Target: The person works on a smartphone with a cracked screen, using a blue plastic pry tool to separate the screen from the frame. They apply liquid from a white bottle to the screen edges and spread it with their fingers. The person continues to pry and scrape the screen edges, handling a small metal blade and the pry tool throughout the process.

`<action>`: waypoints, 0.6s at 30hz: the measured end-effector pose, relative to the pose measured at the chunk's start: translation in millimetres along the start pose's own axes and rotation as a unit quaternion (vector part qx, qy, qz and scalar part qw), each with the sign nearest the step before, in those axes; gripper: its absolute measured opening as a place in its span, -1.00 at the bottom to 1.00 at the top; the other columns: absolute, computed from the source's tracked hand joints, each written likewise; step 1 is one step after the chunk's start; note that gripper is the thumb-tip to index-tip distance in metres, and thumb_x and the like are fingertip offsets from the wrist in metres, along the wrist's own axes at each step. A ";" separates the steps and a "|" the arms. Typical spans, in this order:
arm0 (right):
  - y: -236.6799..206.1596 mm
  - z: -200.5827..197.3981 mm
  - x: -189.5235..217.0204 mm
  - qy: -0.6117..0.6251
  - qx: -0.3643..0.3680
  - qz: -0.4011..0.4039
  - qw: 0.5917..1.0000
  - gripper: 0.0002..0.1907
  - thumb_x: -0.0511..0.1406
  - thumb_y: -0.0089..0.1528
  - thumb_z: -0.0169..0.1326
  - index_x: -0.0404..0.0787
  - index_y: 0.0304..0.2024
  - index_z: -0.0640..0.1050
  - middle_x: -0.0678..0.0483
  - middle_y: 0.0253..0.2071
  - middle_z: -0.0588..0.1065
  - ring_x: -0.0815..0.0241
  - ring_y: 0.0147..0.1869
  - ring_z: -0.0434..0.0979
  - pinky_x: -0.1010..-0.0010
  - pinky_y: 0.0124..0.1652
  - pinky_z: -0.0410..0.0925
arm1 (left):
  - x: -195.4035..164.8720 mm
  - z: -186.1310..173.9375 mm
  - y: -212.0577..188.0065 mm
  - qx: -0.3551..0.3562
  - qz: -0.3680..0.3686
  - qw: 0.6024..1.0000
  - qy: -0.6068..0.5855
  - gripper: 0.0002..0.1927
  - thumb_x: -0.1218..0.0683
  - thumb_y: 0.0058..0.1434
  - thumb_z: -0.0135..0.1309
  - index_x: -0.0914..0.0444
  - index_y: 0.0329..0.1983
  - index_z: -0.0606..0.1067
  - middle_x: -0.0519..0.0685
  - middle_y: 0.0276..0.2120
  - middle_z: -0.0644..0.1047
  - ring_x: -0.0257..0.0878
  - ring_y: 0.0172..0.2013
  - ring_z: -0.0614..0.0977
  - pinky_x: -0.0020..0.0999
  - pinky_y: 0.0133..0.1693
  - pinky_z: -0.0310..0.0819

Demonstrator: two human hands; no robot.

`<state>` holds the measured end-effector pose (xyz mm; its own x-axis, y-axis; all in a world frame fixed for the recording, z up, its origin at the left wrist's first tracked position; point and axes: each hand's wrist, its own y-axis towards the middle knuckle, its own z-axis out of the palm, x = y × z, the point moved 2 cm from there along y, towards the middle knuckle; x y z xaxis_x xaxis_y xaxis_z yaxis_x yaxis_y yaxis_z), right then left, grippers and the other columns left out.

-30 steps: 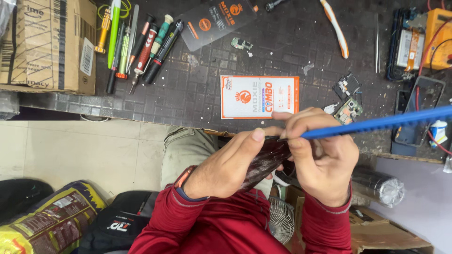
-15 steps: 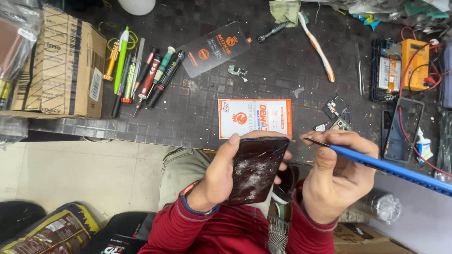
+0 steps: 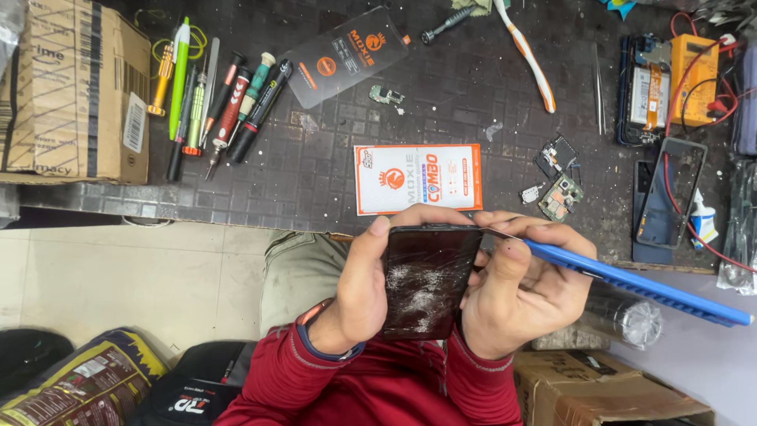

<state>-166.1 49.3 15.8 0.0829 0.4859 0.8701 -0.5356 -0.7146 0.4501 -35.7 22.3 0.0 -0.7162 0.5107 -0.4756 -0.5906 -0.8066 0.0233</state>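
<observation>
Cracked phone (image 3: pixel 426 284) half-hidden by hands.

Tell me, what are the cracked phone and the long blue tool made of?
The phone front looks like glossy black glass: white cracks spread across it like a web. The blue tool in the right hand seems to be matte plastic, with a thin tip that looks like metal at the phone's top edge. The left hand grips the phone's side.

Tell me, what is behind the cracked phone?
Behind the cracked phone, fingers of both hands show at its edges, and the trouser leg lies below. The phone's back is covered.
</observation>
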 end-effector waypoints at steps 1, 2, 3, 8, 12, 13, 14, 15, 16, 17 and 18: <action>-0.7 -0.3 -0.3 0.005 0.002 -0.007 1.000 -0.71 -0.36 0.49 0.23 -0.34 0.02 0.35 -0.12 -0.19 0.48 0.04 -0.08 0.61 0.36 -0.06 0.53 | 0.7 0.6 -0.4 0.003 0.001 1.000 -0.004 -0.23 -0.27 0.49 -0.49 0.48 0.31 0.31 0.28 0.08 0.54 -0.01 0.03 0.63 -0.11 0.14 0.57; -1.1 -0.9 -0.3 0.010 0.004 -0.008 1.000 -0.71 -0.37 0.49 0.23 -0.33 0.02 0.35 -0.12 -0.19 0.48 0.04 -0.08 0.62 0.39 -0.12 0.52 | 1.4 0.9 -1.0 0.005 0.003 1.000 -0.008 -0.23 -0.27 0.50 -0.49 0.48 0.32 0.31 0.28 0.08 0.54 -0.01 0.03 0.63 -0.10 0.13 0.57; -1.1 -0.8 -1.0 0.011 0.003 -0.008 1.000 -0.71 -0.38 0.48 0.24 -0.33 0.01 0.35 -0.12 -0.19 0.48 0.03 -0.09 0.62 0.42 -0.16 0.50 | 1.5 0.7 -1.3 0.008 0.005 1.000 -0.010 -0.24 -0.27 0.50 -0.49 0.47 0.32 0.31 0.28 0.07 0.54 -0.02 0.03 0.63 -0.10 0.12 0.57; -1.5 0.8 1.4 -0.012 -0.004 -0.010 1.000 -0.70 -0.37 0.45 0.23 -0.32 -0.01 0.34 -0.13 -0.21 0.47 0.02 -0.15 0.63 0.53 -0.33 0.44 | 4.0 1.9 -6.3 0.006 0.026 1.000 -0.008 -0.27 -0.26 0.53 -0.47 0.44 0.33 0.30 0.25 0.13 0.51 -0.05 0.07 0.60 -0.13 0.18 0.54; 1.3 2.9 4.5 -0.077 0.026 -0.076 0.994 -0.69 -0.29 0.45 0.19 -0.32 -0.01 0.33 -0.11 -0.22 0.45 0.02 -0.16 0.65 0.50 -0.34 0.49 | 3.8 2.2 -9.1 0.017 0.035 0.999 0.002 -0.27 -0.27 0.57 -0.50 0.42 0.36 0.30 0.23 0.06 0.50 -0.10 0.00 0.59 -0.17 0.12 0.55; 2.8 3.2 4.3 -0.093 0.039 -0.099 0.990 -0.69 -0.28 0.46 0.18 -0.32 -0.02 0.33 -0.11 -0.22 0.44 0.02 -0.16 0.65 0.48 -0.33 0.51 | 3.5 2.1 -9.1 0.018 0.036 0.999 0.006 -0.27 -0.27 0.57 -0.50 0.42 0.36 0.30 0.22 0.07 0.51 -0.10 0.01 0.59 -0.18 0.11 0.55; 6.4 2.4 3.7 -0.106 0.056 -0.126 0.985 -0.70 -0.28 0.48 0.17 -0.33 -0.03 0.33 -0.11 -0.21 0.43 0.03 -0.16 0.65 0.46 -0.31 0.52 | 3.1 1.7 -8.7 0.019 0.037 0.999 0.010 -0.27 -0.27 0.58 -0.50 0.43 0.35 0.31 0.21 0.08 0.51 -0.11 0.02 0.59 -0.19 0.09 0.56; 8.2 2.7 1.8 -0.117 0.063 -0.144 0.981 -0.70 -0.28 0.48 0.16 -0.34 -0.06 0.33 -0.11 -0.21 0.43 0.03 -0.18 0.65 0.44 -0.30 0.54 | 2.3 1.3 -9.0 0.019 0.039 0.999 0.015 -0.27 -0.27 0.58 -0.50 0.43 0.35 0.31 0.20 0.09 0.52 -0.11 0.02 0.59 -0.20 0.08 0.56; 10.0 2.6 -0.2 -0.128 0.070 -0.163 0.976 -0.70 -0.29 0.49 0.16 -0.35 -0.09 0.33 -0.11 -0.22 0.42 0.04 -0.20 0.65 0.41 -0.29 0.56 | 1.3 0.8 -9.3 0.014 0.043 0.998 0.044 -0.27 -0.27 0.57 -0.49 0.44 0.34 0.31 0.19 0.08 0.52 -0.12 0.02 0.60 -0.21 0.07 0.56; 11.4 2.4 -2.9 -0.139 0.066 -0.173 0.973 -0.71 -0.29 0.48 0.15 -0.36 -0.12 0.34 -0.10 -0.23 0.42 0.04 -0.23 0.64 0.38 -0.29 0.57 | 0.6 0.5 -9.7 0.007 0.047 0.996 0.073 -0.27 -0.27 0.57 -0.47 0.45 0.34 0.32 0.19 0.07 0.53 -0.13 0.01 0.60 -0.23 0.06 0.55; 11.2 1.7 -4.1 -0.152 0.067 -0.177 0.970 -0.71 -0.29 0.47 0.15 -0.37 -0.14 0.34 -0.10 -0.24 0.42 0.03 -0.25 0.64 0.38 -0.29 0.57 | -0.1 0.4 -10.7 0.001 0.050 0.994 0.102 -0.27 -0.27 0.56 -0.46 0.46 0.33 0.32 0.18 0.06 0.54 -0.14 0.01 0.61 -0.24 0.06 0.55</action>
<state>-171.0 38.5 17.6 0.4961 0.5569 0.6662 -0.3168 -0.5983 0.7360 -29.5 31.0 0.1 -0.6816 0.3565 -0.6391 -0.5212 -0.8495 0.0820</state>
